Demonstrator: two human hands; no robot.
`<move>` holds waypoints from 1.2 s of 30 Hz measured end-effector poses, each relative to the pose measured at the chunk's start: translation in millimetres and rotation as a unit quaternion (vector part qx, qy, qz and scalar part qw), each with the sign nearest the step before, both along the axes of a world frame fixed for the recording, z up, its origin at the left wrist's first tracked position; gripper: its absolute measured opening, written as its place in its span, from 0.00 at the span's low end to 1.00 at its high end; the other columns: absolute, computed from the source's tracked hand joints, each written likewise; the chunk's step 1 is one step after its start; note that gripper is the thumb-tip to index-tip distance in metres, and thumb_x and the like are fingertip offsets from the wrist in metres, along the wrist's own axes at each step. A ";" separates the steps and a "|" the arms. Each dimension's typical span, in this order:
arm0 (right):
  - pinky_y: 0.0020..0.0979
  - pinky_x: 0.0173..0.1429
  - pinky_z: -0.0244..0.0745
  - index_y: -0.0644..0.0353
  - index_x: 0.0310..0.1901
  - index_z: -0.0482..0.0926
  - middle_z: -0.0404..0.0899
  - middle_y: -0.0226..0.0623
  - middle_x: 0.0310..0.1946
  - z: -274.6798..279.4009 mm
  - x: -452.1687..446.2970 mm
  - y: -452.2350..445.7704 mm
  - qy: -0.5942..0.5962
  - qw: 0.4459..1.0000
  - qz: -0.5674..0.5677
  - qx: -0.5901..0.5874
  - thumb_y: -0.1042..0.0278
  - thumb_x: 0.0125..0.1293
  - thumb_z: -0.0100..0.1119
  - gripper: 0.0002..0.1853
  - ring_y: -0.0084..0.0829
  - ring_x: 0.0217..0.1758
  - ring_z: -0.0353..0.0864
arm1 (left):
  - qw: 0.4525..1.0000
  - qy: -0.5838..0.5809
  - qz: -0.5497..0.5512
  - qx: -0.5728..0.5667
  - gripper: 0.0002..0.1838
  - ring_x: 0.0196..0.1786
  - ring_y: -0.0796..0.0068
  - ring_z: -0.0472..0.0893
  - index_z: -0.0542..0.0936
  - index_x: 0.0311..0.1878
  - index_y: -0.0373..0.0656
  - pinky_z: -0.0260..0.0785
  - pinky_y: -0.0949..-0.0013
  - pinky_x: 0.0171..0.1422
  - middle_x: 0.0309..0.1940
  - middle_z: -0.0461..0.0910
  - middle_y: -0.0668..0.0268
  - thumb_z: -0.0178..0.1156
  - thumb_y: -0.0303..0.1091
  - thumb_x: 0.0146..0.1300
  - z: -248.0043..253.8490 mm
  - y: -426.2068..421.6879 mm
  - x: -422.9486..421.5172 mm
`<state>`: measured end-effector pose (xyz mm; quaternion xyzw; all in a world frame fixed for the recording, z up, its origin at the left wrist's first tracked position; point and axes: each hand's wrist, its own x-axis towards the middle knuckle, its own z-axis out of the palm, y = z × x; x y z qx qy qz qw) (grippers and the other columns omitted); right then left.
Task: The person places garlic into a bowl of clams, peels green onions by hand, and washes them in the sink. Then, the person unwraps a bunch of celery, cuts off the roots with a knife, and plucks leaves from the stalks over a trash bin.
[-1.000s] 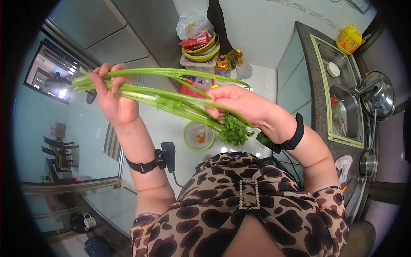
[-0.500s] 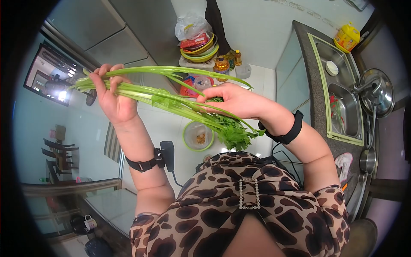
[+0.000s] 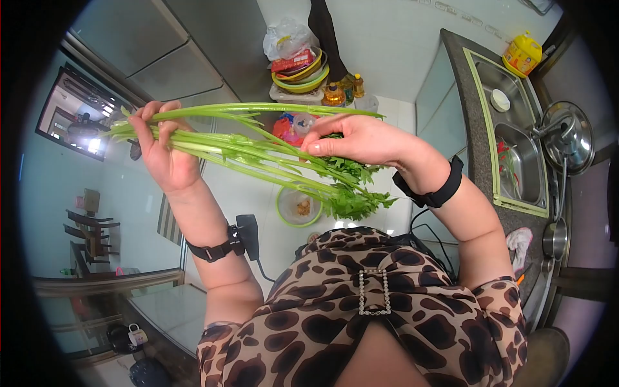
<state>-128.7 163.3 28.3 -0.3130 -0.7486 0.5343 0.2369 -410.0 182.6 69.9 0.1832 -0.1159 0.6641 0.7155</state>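
Observation:
Long green celery stalks (image 3: 222, 148) stretch across the head view, their pale base ends at the left and their leaves at the right. My left hand (image 3: 169, 151) is closed around the base ends, with some stalks running between its fingers. Near the leafy end, my right hand (image 3: 354, 138) is closed, thumb against bent fingers, on a part of the celery. Its palm and wrist hide some leaves, and dark green leaves (image 3: 351, 200) hang below it. One upper stalk passes behind the right hand's knuckles.
Below the celery, a green-rimmed bin (image 3: 280, 209) with scraps stands on the floor. Stacked basins (image 3: 300, 84) and oil bottles (image 3: 333, 95) are by the far wall. On the right is a counter (image 3: 474, 116) with a double sink (image 3: 525, 174), a yellow jug (image 3: 522, 55) and a pan lid (image 3: 567, 138).
My right hand has moved slightly right and turned, its fingers now more curled. The stalks have spread apart, and the leaves have shifted a little. My left hand keeps its hold.

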 end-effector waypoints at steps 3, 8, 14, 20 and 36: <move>0.26 0.54 0.66 0.57 0.41 0.81 0.76 0.32 0.42 0.6 0.9 -1.2 0.000 1.000 -0.001 0.010 0.55 0.63 0.55 0.15 0.25 0.47 0.74 | 1.000 0.012 0.014 -0.007 0.07 0.37 0.77 0.60 0.72 0.36 0.41 0.58 0.82 0.27 0.32 0.67 0.69 0.56 0.34 0.64 -2.7 2.5 -2.4; 0.24 0.54 0.65 0.57 0.41 0.80 0.77 0.30 0.42 10.9 4.2 -4.0 -0.020 1.000 -0.015 -0.004 0.54 0.60 0.58 0.15 0.24 0.46 0.74 | 1.000 0.009 -0.012 -0.003 0.07 0.37 0.77 0.60 0.72 0.36 0.41 0.58 0.82 0.27 0.33 0.67 0.69 0.56 0.34 0.64 -4.3 3.6 -2.4; 0.24 0.53 0.65 0.55 0.39 0.79 0.78 0.28 0.40 16.9 9.8 -4.9 -0.033 0.999 -0.008 0.020 0.53 0.53 0.64 0.18 0.23 0.46 0.75 | 1.000 -0.006 -0.029 -0.007 0.07 0.37 0.78 0.60 0.72 0.36 0.41 0.58 0.82 0.27 0.33 0.67 0.69 0.56 0.34 0.64 -5.5 2.7 -2.6; 0.27 0.50 0.69 0.53 0.42 0.78 0.80 0.30 0.36 8.9 1.1 -10.7 -0.077 0.991 -0.088 0.061 0.53 0.55 0.62 0.16 0.27 0.42 0.77 | 0.999 -0.013 -0.024 -0.025 0.06 0.37 0.78 0.61 0.72 0.36 0.41 0.59 0.82 0.27 0.32 0.67 0.68 0.56 0.33 0.65 -4.8 0.9 -2.1; 0.25 0.48 0.70 0.61 0.37 0.78 0.80 0.30 0.33 -7.7 44.7 -3.7 0.079 0.973 -0.195 0.094 0.68 0.59 0.58 0.08 0.21 0.40 0.77 | 0.979 0.060 0.180 -0.069 0.11 0.29 0.80 0.67 0.70 0.39 0.40 0.62 0.82 0.27 0.35 0.71 0.66 0.54 0.38 0.66 -24.8 19.0 -45.1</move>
